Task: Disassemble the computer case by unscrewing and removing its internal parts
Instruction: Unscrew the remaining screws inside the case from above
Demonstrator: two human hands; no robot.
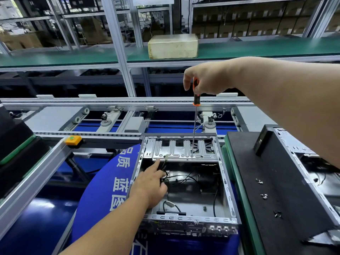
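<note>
Now my left hand [150, 184] reaches into the open computer case [184, 181], index finger straight and pointing at the bracket edge, the other fingers curled loosely beside soft black cables [165, 174] — gripping them or not, I can't quite tell. Further right, the stamped steel drive bracket [181, 149] looks stiff, light and sharp-rimmed; I'd lift it by its flat edges. My right hand [206, 80] clamps the orange-black screwdriver [196, 92] — its thin shaft stands upright on the bracket.
</note>
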